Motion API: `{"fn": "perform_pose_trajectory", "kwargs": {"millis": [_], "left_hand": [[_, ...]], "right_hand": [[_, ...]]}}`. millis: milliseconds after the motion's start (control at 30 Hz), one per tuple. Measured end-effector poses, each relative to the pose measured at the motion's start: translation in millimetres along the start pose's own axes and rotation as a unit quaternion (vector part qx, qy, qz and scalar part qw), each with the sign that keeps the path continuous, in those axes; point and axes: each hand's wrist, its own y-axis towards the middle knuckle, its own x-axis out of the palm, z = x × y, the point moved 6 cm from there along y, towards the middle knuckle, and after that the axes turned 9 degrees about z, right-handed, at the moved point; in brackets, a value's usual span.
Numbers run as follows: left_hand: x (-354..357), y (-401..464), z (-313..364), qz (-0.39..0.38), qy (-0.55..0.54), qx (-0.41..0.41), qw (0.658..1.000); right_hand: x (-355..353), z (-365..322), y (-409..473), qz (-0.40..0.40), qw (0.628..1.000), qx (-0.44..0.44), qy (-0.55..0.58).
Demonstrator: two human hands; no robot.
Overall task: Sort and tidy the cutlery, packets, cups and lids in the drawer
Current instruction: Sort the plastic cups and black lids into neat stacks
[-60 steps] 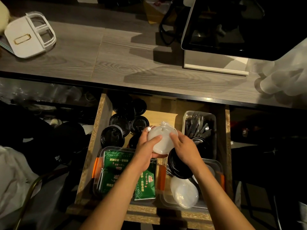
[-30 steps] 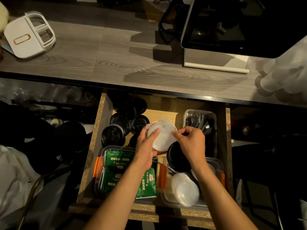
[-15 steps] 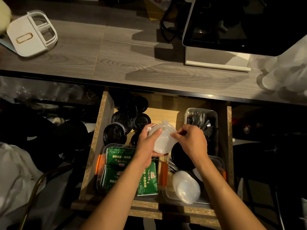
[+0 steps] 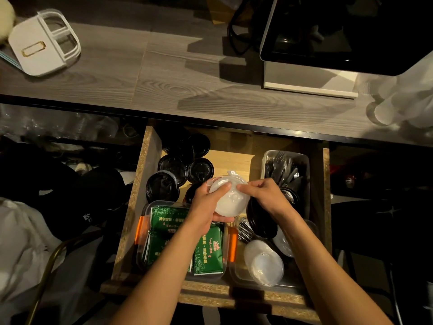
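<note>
Above the open wooden drawer, my left hand cups a stack of clear round lids from below, thumb on top. My right hand pinches the top lid at its right rim. Black cup lids lie in the drawer's far left. Green packets fill a clear box with orange clips at the near left. A clear tray of black plastic cutlery sits at the far right. A near-right container holds more clear lids and black lids.
A grey wood-grain counter runs above the drawer. On it stand a white lidded box at the left, a dark screen on a white base and clear plastic cups at the right. White bags lie at the lower left.
Both hands stay on the clear lid stack over the drawer's middle. My right hand has shifted from under the stack's right side to pinching the top lid's rim.
</note>
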Motion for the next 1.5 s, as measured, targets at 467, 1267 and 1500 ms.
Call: {"fn": "perform_pose_trajectory", "kwargs": {"millis": [467, 1267, 1500], "left_hand": [[-18.4, 12.4, 17.0, 0.026, -0.068, -0.002, 0.997], [-49.4, 17.5, -12.1, 0.045, -0.131, -0.064, 0.988], [-79.4, 48.1, 1.9, 0.084, -0.149, -0.029, 0.985]], "right_hand": [[-33.6, -24.0, 7.6, 0.151, 0.988, 0.013, 0.018], [10.6, 25.3, 2.8, 0.159, 0.980, 0.037, 0.112], [-4.9, 33.4, 71.5, 0.096, 0.929, -0.086, -0.346]]}}
